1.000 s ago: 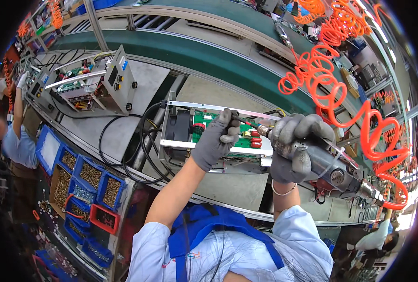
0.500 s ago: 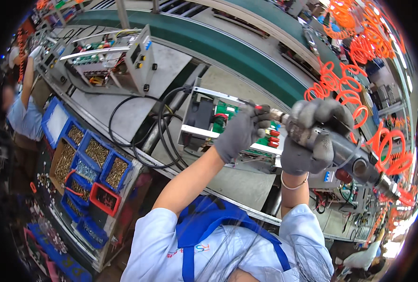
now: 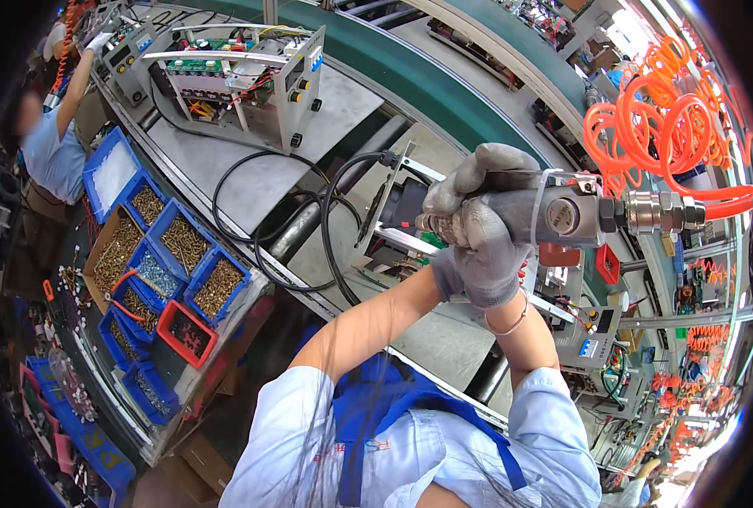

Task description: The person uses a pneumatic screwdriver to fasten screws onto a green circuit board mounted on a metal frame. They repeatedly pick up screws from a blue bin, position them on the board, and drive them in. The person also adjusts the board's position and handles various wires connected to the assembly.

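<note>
Green conveyor belting (image 3: 402,89) curves across the far side of a busy assembly floor, with grey metal plates (image 3: 342,97) ranged along its near edge. Over this line the dark grey air driver (image 3: 520,210) is held nearly level, its long axis running crosswise, nose toward the person's left and hose fitting toward the right. The gloved right hand (image 3: 488,241) is wrapped round the nose end of its body, fingers curled over the far side and thumb across the near side. The left hand (image 3: 449,273) is tucked in behind it, close to the nose; only its cuff shows clearly, so I cannot tell how far its fingers are open or what they have hold of.

Beneath both hands lies an open-framed chassis (image 3: 403,238), its pale rails slanting from upper left to lower right, so the driver crosses it at an angle (whether the nose touches anything is hidden). The left hand's forearm passes nearer the chassis's left end.

Farther out, a red-orange hose (image 3: 723,195) leads off the driver's back. Black cable (image 3: 330,229) loops left of the chassis, a second open unit (image 3: 292,102) stands beyond, and blue bins (image 3: 232,301) of fasteners sit at lower left.
</note>
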The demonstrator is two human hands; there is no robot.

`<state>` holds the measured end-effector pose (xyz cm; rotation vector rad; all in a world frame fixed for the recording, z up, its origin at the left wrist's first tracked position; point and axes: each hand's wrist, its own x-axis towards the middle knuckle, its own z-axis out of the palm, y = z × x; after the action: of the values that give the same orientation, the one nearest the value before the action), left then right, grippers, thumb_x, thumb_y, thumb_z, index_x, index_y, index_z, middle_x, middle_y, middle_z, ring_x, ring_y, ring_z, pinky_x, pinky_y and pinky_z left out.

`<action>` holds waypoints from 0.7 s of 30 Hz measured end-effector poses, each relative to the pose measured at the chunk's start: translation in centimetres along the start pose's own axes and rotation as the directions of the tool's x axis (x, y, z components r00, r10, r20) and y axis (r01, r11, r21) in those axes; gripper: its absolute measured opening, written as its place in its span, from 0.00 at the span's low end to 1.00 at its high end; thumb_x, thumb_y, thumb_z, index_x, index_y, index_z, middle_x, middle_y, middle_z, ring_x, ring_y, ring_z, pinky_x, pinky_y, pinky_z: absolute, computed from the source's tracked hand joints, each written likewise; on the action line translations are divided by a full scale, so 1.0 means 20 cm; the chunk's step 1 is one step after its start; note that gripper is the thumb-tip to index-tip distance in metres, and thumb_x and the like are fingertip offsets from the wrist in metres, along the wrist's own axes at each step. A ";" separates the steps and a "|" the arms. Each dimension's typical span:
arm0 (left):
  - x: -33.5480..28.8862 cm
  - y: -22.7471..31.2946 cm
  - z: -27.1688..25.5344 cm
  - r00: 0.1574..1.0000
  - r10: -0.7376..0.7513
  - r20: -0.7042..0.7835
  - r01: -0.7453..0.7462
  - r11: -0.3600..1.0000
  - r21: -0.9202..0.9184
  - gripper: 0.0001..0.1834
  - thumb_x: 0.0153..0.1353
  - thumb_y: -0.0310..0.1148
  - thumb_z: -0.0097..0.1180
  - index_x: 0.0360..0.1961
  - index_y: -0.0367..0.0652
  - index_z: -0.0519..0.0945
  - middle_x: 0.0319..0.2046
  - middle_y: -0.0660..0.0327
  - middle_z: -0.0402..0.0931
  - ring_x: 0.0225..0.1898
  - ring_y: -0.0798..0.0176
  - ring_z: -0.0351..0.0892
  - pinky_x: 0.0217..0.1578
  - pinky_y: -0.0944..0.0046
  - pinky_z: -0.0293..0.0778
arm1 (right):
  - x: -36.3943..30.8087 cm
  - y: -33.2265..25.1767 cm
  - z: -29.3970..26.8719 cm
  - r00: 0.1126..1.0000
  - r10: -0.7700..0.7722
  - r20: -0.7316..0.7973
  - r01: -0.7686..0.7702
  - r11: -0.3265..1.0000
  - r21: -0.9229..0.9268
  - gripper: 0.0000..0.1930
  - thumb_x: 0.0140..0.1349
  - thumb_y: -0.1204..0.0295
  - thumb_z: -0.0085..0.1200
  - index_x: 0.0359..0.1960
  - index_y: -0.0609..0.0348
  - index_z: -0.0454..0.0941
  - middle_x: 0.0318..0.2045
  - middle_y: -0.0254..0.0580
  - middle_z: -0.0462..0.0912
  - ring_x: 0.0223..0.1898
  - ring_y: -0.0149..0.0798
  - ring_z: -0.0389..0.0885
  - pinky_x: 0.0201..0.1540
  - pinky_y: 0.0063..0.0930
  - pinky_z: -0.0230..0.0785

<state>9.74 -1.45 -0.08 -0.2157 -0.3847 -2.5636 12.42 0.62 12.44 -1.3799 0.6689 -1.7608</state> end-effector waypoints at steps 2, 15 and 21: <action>0.00 0.00 -0.01 1.000 -0.004 -0.001 0.004 1.000 -0.002 0.22 0.70 0.44 0.42 0.54 0.36 0.70 0.47 0.52 0.75 0.45 0.58 0.75 0.43 0.65 0.72 | 0.00 0.01 -0.01 1.000 -0.011 0.008 0.011 1.000 0.014 0.26 0.53 0.74 0.58 0.55 0.62 0.67 0.37 0.40 0.72 0.33 0.35 0.78 0.34 0.34 0.76; 0.01 0.00 -0.02 0.999 0.034 -0.035 -0.035 0.999 -0.033 0.19 0.70 0.34 0.43 0.57 0.34 0.68 0.52 0.47 0.73 0.53 0.52 0.73 0.55 0.60 0.71 | 0.11 0.11 0.09 0.972 0.179 -0.152 -0.211 0.948 -0.236 0.12 0.50 0.78 0.58 0.38 0.59 0.78 0.33 0.36 0.82 0.34 0.29 0.81 0.38 0.25 0.75; 0.01 -0.02 -0.01 0.999 0.022 -0.034 -0.024 0.998 -0.050 0.18 0.70 0.29 0.44 0.58 0.32 0.66 0.54 0.45 0.72 0.57 0.49 0.72 0.60 0.58 0.71 | 0.14 0.08 0.12 0.989 0.105 -0.103 -0.140 0.888 -0.438 0.12 0.50 0.76 0.59 0.38 0.60 0.79 0.31 0.37 0.84 0.31 0.29 0.81 0.36 0.27 0.75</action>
<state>9.32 -1.39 -0.29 -0.1939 -0.3040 -2.5524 14.98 -2.51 13.32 -1.5309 1.2353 -1.6247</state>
